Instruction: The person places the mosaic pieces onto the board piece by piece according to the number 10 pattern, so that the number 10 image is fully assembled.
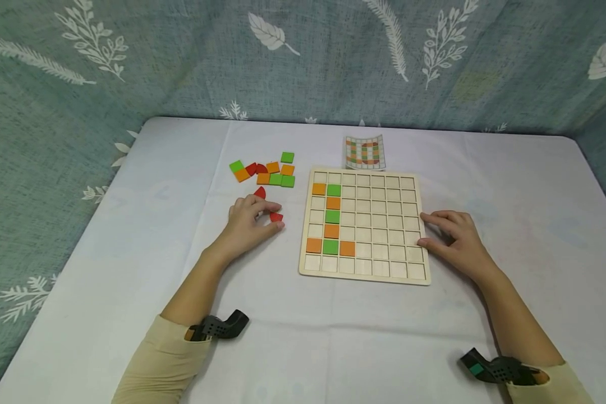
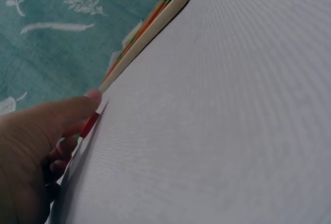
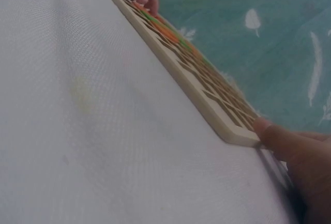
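Left of the wooden grid board (image 1: 363, 281), my left hand (image 1: 246, 227) pinches a red quarter-circle tile (image 1: 276, 217) between thumb and fingers. The left wrist view shows the red tile (image 2: 90, 124) close over the white cloth, just under the thumb. Another red quarter-circle tile (image 1: 260, 192) lies by the knuckles. Orange tiles (image 1: 313, 245) and green tiles (image 1: 330, 247) sit in the board's left columns. On the other side, my right hand (image 1: 457, 238) touches the board's right edge with thumb and index fingertips; its thumb shows at the board's rim (image 3: 227, 135) in the right wrist view.
Loose tiles (image 1: 264, 178) in green, orange and red form a cluster behind the left hand. A pattern card (image 1: 365, 152) with a coloured grid stands at the board's far edge. White cloth (image 1: 293, 336) covers the table, with a leaf-print curtain (image 1: 323, 67) behind it.
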`<action>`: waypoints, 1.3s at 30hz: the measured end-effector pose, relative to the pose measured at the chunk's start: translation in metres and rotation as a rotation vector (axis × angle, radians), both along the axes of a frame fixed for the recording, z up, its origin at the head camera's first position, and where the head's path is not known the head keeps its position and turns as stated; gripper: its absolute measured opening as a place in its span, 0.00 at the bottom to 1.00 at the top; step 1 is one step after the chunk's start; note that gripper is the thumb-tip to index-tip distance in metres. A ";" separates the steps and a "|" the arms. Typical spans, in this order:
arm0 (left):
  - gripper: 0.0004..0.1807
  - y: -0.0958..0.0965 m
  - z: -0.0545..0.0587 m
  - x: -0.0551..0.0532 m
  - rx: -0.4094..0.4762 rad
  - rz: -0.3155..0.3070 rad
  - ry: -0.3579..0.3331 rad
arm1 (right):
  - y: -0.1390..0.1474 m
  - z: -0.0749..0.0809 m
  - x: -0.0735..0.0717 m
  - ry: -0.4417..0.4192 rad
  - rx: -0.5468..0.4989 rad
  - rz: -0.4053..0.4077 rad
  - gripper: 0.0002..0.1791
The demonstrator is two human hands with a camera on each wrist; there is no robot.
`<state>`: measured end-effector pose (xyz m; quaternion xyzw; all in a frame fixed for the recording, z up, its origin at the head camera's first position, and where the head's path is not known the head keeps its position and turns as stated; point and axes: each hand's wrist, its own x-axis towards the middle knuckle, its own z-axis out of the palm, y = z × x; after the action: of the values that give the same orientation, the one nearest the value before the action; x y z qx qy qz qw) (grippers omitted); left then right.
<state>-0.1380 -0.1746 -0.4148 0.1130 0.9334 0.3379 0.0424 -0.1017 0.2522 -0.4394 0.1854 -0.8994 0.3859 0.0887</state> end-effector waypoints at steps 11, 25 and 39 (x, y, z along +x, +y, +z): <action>0.25 -0.003 0.003 -0.002 -0.144 0.010 0.011 | 0.000 0.000 0.000 -0.007 0.010 -0.001 0.28; 0.16 -0.002 -0.003 -0.003 -0.053 -0.110 0.041 | 0.001 -0.001 -0.001 0.008 0.012 0.005 0.28; 0.15 0.005 -0.012 -0.002 -0.069 -0.209 0.272 | 0.001 -0.001 -0.001 0.019 0.009 0.006 0.28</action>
<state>-0.1403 -0.1700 -0.4267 0.2526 0.9248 0.2809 -0.0452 -0.1031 0.2529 -0.4407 0.1919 -0.8996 0.3805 0.0951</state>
